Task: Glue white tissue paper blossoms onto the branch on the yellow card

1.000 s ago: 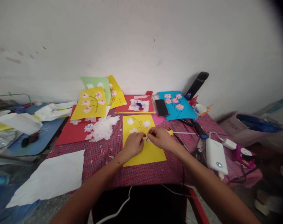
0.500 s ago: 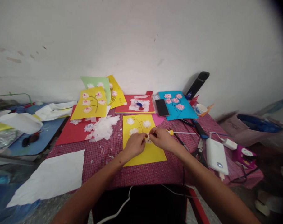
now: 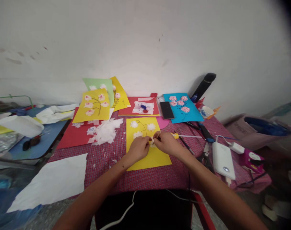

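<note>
A yellow sheet point(image 3: 149, 161) lies in front of me, bearing a drawn branch and several white tissue paper flowers point(image 3: 151, 127). My left hand point(image 3: 140, 147) rests over its middle, thumb and fingers pinched together. Close beside it, my right hand point(image 3: 166, 142) is also closed in a pinch. A small white tissue piece point(image 3: 152, 142) shows between the fingertips; whether it is held or lies on the sheet is unclear. Something thin and brownish shows at the right fingers, too small to name. What the left fingers grip is hidden.
Torn white tissue point(image 3: 107, 131) is heaped left of the sheet, on red paper point(image 3: 68, 137). Behind stand a phone point(image 3: 166, 110) and a blue flower picture point(image 3: 193, 111). Scissors point(image 3: 206, 158), a white power bank point(image 3: 223, 161) and a paper cup point(image 3: 206, 111) are at right.
Both hands stay at nearly the same spot over the yellow sheet. Only the fingertips have shifted slightly, and the white piece between them shows a little differently.
</note>
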A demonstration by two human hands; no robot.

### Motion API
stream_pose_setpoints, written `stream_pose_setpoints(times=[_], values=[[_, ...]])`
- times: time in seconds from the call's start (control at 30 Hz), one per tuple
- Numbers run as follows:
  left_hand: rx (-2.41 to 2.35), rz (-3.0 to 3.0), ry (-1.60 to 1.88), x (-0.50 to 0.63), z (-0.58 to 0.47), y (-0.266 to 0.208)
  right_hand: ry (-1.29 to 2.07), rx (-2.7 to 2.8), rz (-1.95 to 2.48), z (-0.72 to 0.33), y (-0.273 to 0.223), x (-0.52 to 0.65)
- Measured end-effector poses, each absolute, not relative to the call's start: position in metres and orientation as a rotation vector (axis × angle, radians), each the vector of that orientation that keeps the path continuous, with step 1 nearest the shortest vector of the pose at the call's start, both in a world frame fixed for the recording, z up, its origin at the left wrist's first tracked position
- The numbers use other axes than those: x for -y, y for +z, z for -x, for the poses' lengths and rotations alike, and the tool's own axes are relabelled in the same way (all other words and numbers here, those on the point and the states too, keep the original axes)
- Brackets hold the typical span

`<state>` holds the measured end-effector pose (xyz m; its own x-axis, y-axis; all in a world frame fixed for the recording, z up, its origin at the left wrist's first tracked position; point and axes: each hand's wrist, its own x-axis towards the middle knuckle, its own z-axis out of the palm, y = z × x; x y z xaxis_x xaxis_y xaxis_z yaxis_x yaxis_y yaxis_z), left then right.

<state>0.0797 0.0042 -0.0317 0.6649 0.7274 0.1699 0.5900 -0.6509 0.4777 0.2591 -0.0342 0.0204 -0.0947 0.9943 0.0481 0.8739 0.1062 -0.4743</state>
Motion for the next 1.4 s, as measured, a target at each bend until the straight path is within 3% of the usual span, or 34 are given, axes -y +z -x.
stream_pose_setpoints(times=[1.1,1.27,1.4], values=[[-0.828,-2.684,0.412,0.001,-0.077,-0.025,0.566,1.897,1.715,-0.265,0.028,0.034],[-0.876,-2.589,0.498,0.003,-0.064,-0.021,0.636,1.450,1.563,-0.280,0.034,0.069],[-0.901,-2.616,0.486,0.005,-0.056,-0.015,0.602,1.149,1.540,-0.281,0.004,0.117]])
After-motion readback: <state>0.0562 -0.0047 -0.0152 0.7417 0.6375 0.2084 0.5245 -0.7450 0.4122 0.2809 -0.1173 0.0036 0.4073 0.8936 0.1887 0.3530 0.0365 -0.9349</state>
